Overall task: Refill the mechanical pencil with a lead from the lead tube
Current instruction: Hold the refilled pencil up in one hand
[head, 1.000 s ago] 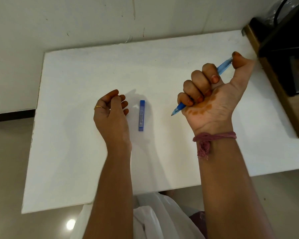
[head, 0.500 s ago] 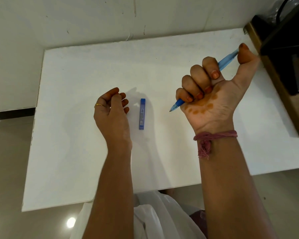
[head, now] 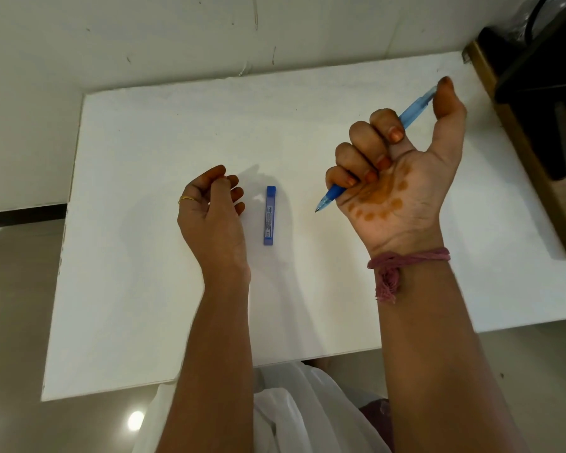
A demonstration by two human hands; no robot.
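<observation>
- We hold the mechanical pencil (head: 378, 152) in our right hand (head: 396, 178), raised above the white surface (head: 138, 289) at about 2 o'clock from the centre.
- The right grip is wrapped: four fingers are curled round the blue barrel, and the thumb (head: 445, 99) stands up with its tip against the pencil's top end, as if on the push button.
- The pencil's writing tip points down toward 8 o'clock, and its cap end points up toward 2 o'clock.
- The lead tube (head: 270, 216) lies flat on the surface, near the centre, between our two hands, with its long side running 12 to 6 o'clock. Nothing touches it.
- Our left hand (head: 211, 217) rests on the surface just at 9 o'clock of the tube, close beside it but apart. Its fingers are loosely curled and hold nothing we can see.
- We judge the step in hand to be an early one: checking or clicking the pencil, with the tube not yet opened.
- We cannot tell whether any lead shows at the pencil tip; it is too small.
- The next move likely calls for the left hand to pick up the tube and for the pencil's cap to come off, so both hands must work together.
- A thin lead will want a light pinch, since it may snap.
</observation>
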